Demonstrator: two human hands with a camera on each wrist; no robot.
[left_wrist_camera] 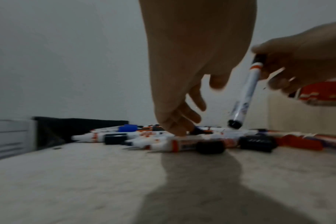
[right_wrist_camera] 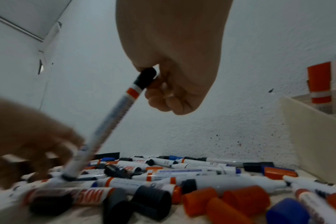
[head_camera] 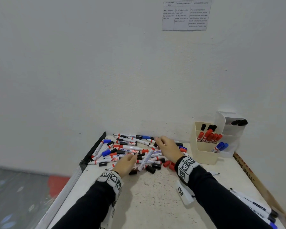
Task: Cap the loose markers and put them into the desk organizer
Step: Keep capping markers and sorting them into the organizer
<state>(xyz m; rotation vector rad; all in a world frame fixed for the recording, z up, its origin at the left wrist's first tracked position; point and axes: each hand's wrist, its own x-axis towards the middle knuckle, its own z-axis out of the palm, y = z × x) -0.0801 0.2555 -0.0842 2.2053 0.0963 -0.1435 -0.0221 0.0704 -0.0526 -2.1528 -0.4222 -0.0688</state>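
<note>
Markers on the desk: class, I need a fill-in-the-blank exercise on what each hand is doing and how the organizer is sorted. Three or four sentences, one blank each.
1. The right hand holds a marker by its ___ cap.
2. The left hand reaches into the ___ of loose markers.
3. In the beige organizer, the middle compartment holds markers with ___ caps.
4. The front compartment of the organizer holds markers with ___ caps.

Missing words: black; pile; red; blue

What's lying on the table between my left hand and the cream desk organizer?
In the head view, the left hand and cream plastic desk organizer are separated by the marker pile, loose red caps, and the right hand pinching a black-capped white marker.
</note>
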